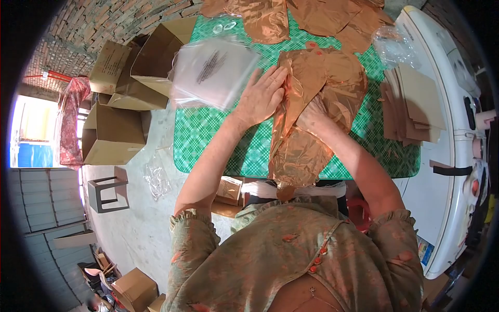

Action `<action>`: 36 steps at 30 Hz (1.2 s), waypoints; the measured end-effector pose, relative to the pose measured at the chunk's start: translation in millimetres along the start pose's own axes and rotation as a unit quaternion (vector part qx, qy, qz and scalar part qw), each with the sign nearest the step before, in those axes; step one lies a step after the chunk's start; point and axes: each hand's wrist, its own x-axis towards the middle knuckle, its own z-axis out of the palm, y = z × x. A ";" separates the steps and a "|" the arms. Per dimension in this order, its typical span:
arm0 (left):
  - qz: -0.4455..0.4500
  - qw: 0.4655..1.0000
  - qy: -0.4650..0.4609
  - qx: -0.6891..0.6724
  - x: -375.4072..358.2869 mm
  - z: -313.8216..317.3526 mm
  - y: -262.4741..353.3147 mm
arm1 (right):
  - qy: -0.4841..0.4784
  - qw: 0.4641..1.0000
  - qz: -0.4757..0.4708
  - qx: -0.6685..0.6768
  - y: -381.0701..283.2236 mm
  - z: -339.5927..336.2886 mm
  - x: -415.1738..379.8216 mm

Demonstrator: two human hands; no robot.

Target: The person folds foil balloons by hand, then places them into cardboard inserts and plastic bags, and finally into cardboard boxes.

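A shiny copper-brown garment (345, 78) lies partly folded on a green checked table (208, 140), its lower end hanging over the near edge. My left hand (262, 96) rests flat along the garment's left edge, fingers stretched out and partly on the cloth. My right hand (314, 114) reaches in under a fold of the garment, so its fingers are hidden and their grip does not show. Left of my left hand is a stack of clear plastic bags (215, 70) with dark print on top. More copper-brown garments (322, 21) are spread along the far side of the table.
Brown cardboard sheets (413, 101) are stacked at the table's right, with crumpled clear plastic (395, 47) behind them. A white machine (442, 62) stands along the right. Open cardboard boxes (117, 132) and a small grey stool (107, 192) stand on the floor at left.
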 end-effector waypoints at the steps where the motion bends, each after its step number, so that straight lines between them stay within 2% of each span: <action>1: 0.006 1.000 -0.007 0.007 -0.3 1.1 -2.1 | -0.002 1.000 0.000 -0.002 -0.6 -0.7 0.4; 5: 0.037 0.998 -0.015 0.054 -3.0 5.7 -5.9 | -0.010 1.000 0.001 -0.009 -0.6 -1.6 4.0; 15: 0.015 0.995 -0.048 0.089 -3.7 8.7 -1.8 | -0.095 0.989 0.032 -0.105 -1.5 -12.5 5.7; 17: 0.012 0.995 -0.049 0.087 -4.0 8.8 -1.6 | -0.063 0.987 0.009 -0.151 8.2 -7.0 7.5; 20: 0.010 0.995 -0.048 0.083 -3.8 10.4 -2.8 | 0.047 0.975 -0.065 -0.207 37.5 -3.5 6.7; 23: 0.012 0.996 -0.044 0.079 -3.9 8.1 -2.0 | -0.199 0.943 0.015 -0.265 32.2 -73.1 6.5; 26: 0.017 0.994 -0.035 0.098 -4.5 11.2 -2.8 | 0.082 0.952 0.013 -0.296 54.9 -87.2 3.5; 29: 0.020 0.994 -0.029 0.101 -4.3 13.4 -3.4 | 0.097 0.986 0.035 -0.133 37.7 -83.1 9.4; 32: 0.023 0.995 -0.025 0.091 -4.7 12.9 -4.2 | 0.104 0.962 -0.109 -0.226 38.6 -35.8 14.8; 35: 0.032 0.995 -0.012 0.097 -4.9 13.2 -4.4 | -0.031 0.975 -0.045 -0.215 44.8 -10.0 20.3; 36: 0.034 0.995 -0.009 0.098 -4.8 13.2 -4.5 | -0.047 0.974 -0.031 -0.218 48.6 -6.2 21.2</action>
